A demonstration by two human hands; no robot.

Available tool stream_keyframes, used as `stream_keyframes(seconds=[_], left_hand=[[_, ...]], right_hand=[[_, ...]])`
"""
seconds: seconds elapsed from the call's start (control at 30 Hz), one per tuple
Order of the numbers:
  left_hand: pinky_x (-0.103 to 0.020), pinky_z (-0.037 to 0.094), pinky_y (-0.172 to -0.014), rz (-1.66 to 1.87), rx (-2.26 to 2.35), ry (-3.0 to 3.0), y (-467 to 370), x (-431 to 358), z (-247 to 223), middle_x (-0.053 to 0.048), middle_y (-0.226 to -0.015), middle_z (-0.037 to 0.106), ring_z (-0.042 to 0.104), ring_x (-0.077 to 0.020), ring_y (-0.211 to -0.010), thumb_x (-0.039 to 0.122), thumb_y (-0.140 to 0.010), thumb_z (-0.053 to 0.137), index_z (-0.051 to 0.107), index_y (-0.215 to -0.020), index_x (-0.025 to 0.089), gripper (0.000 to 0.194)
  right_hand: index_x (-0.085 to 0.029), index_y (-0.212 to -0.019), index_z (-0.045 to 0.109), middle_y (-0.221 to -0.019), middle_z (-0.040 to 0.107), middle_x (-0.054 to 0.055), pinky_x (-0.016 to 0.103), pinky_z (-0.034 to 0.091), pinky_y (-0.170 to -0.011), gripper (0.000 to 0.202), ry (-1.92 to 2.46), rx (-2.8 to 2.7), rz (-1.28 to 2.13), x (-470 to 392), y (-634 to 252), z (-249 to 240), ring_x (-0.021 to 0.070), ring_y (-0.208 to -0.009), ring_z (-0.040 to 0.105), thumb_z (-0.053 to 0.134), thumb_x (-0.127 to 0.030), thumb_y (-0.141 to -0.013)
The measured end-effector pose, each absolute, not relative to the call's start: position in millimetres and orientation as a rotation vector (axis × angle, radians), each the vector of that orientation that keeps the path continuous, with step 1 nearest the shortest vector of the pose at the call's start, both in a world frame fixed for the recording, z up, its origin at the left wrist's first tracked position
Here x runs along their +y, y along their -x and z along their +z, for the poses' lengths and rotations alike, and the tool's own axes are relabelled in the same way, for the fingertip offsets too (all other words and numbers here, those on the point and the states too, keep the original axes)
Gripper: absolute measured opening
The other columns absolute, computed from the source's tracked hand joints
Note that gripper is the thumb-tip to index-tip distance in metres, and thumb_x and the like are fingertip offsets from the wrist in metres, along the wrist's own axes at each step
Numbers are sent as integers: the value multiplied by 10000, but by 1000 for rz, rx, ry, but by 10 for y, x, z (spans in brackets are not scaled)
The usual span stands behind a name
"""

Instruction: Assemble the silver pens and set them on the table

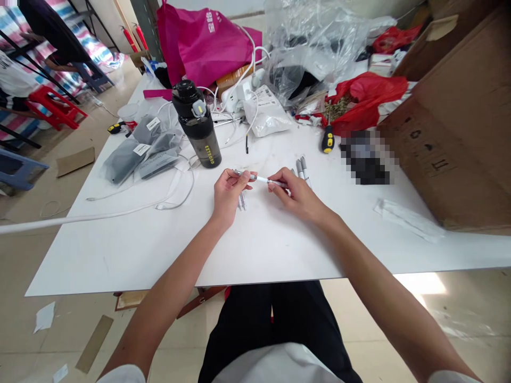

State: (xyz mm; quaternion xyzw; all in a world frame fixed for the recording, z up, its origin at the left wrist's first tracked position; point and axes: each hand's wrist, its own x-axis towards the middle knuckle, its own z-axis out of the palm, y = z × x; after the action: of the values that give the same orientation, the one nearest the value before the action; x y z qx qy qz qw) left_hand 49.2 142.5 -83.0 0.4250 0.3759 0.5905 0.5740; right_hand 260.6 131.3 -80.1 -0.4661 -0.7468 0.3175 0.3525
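White surface (259, 250) lies bare toward its near edge, clutter along the far side, while left hand (227, 194) and right hand (297, 197) pinch one pen (261, 180) by its ends mid-surface.

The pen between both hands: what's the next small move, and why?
Probably draw the two ends slightly apart along the pen's own line. The left hand pinches one end and the right hand the other, holding it level just above the white table. More pens lie beyond the right hand, and small parts lie beside the left hand.
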Motion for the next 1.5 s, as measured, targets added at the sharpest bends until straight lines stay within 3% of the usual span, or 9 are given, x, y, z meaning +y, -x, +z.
stream_keyframes(seconds=[0.17,0.33,0.53,0.67,0.9,1.03,1.37,1.5], left_hand=[[-309,578,-831,1345,847,-1061,-503,1421,-844,-87,-1018,828,776,-189,-966,431,-862,925,571,-858,203,421],[-314,582,-809,1377,858,-1061,-522,1420,-856,-89,-1031,824,774,-182,-909,455,-866,919,546,-852,205,450],[-308,583,-814,1406,892,-982,-495,1431,-798,-84,-1073,821,770,-183,-932,529,-856,910,513,-876,218,504],[-301,572,-820,1439,892,-901,-463,1462,-793,-72,-1067,820,766,-169,-916,541,-890,878,490,-901,230,497],[-298,564,-803,1365,890,-961,-459,1439,-784,-91,-1118,825,791,-193,-962,565,-904,856,484,-934,233,500],[-303,569,-785,1288,856,-1046,-500,1396,-806,-94,-1125,829,810,-211,-959,591,-911,842,513,-995,235,492],[-361,613,-946,1461,854,-957,-463,1472,-823,-58,-1037,822,798,-184,-934,602,-923,829,477,-1011,250,506],[-361,601,-918,1393,818,-1022,-499,1407,-813,-69,-1069,827,806,-204,-953,561,-928,839,516,-1023,248,460]], right_hand=[[-216,-1108,702,-846,707,46,341,437,-697,411,1194,-1982,763,1326,-2575,-785,193,-710,580,452,-541,-1128],[-244,-1106,613,-1049,794,72,342,498,-754,209,1206,-1916,759,1328,-2604,-854,214,-803,662,553,-442,-1084],[-269,-1331,657,-969,776,49,334,460,-722,344,1260,-1995,589,1297,-2610,-807,194,-704,626,527,-500,-1112],[-255,-1208,744,-1040,790,76,347,431,-708,384,1278,-2008,405,1299,-2613,-789,185,-671,584,451,-494,-1141],[-259,-1195,753,-1024,783,79,347,419,-703,409,1261,-2012,362,1290,-2604,-800,189,-664,560,444,-522,-1140],[-258,-1247,736,-1048,788,81,340,426,-712,394,1241,-2036,386,1276,-2590,-788,193,-692,591,457,-514,-1140],[-240,-1219,723,-1041,777,89,354,438,-708,373,1243,-2024,362,1294,-2643,-777,181,-658,562,499,-523,-1124],[-250,-1231,657,-1052,764,80,356,453,-704,288,1251,-2008,464,1286,-2625,-796,191,-698,607,581,-486,-1085]])
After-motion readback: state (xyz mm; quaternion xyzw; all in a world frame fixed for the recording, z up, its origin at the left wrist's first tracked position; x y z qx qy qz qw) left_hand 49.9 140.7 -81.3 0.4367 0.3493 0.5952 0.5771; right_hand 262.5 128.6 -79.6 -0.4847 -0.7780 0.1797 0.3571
